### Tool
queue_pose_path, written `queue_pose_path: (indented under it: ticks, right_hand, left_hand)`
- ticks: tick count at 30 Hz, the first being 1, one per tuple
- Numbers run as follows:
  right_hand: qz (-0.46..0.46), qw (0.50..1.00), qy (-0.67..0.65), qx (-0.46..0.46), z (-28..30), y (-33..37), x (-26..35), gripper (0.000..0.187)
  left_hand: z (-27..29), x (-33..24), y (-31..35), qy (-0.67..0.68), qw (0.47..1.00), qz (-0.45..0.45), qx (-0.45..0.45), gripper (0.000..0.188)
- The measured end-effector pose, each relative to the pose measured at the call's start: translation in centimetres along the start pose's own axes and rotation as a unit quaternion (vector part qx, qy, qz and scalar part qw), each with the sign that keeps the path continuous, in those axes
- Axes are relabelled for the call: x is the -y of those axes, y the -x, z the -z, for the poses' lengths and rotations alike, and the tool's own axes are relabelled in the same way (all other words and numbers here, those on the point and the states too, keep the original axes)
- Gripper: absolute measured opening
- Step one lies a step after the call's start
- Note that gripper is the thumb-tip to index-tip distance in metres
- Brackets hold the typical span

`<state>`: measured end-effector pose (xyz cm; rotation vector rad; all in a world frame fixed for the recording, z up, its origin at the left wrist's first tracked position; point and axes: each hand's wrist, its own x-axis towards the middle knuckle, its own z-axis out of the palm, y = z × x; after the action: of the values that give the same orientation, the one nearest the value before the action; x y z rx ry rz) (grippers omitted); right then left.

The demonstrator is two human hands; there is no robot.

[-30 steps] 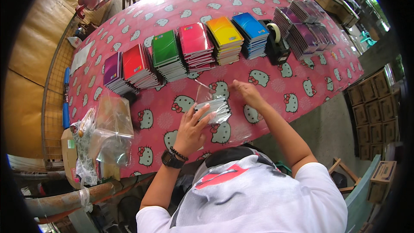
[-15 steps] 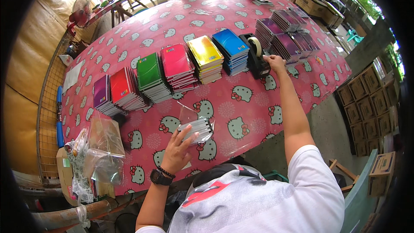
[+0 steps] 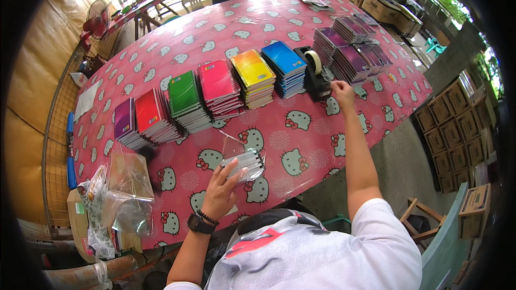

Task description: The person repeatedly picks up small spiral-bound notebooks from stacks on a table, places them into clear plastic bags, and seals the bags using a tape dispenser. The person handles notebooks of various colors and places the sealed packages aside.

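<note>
In the head view, a person's right hand (image 3: 342, 94), near the bundle a second ago, has crossed to the front end of a black tape dispenser (image 3: 319, 87), its fingertips drawn together; whether they grip a strip of tape cannot be told. The left hand (image 3: 217, 189) rests, fingers spread, on a clear-wrapped bundle, apparently notebooks (image 3: 246, 163), on the pink tablecloth (image 3: 317, 150) near the table's close edge. The reach divides the work: one hand steadies the bundle, the other attends to the tape.
</note>
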<state>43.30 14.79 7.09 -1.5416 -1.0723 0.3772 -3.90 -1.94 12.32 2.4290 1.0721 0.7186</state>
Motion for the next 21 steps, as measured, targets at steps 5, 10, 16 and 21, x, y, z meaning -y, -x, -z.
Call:
queue_pose_path:
  ticks: [5, 10, 16, 21]
  right_hand:
    - [-0.326, 0.924, -0.173, 0.099, 1.4, 2.2, -1.9, 0.013]
    - [-0.324, 0.855, -0.159, 0.372, -6.1, 7.6, 10.5, 0.019]
    - [-0.158, 0.781, -0.024, 0.604, -10.0, 15.1, 22.6, 0.023]
    - [0.124, 0.775, 0.336, 0.52, -10.9, 17.7, 23.3, 0.051]
  left_hand:
    - [0.0, 0.1, -0.2, 0.004, 1.0, -0.027, -0.013, 0.073]
    - [0.8, 0.1, 0.2, -0.013, 1.0, -0.007, 0.012, 0.072]
    - [1.5, -0.1, -0.1, -0.027, 0.999, -0.007, 0.044, 0.076]
    - [1.6, 0.2, 0.1, -0.044, 0.997, -0.002, 0.058, 0.079]
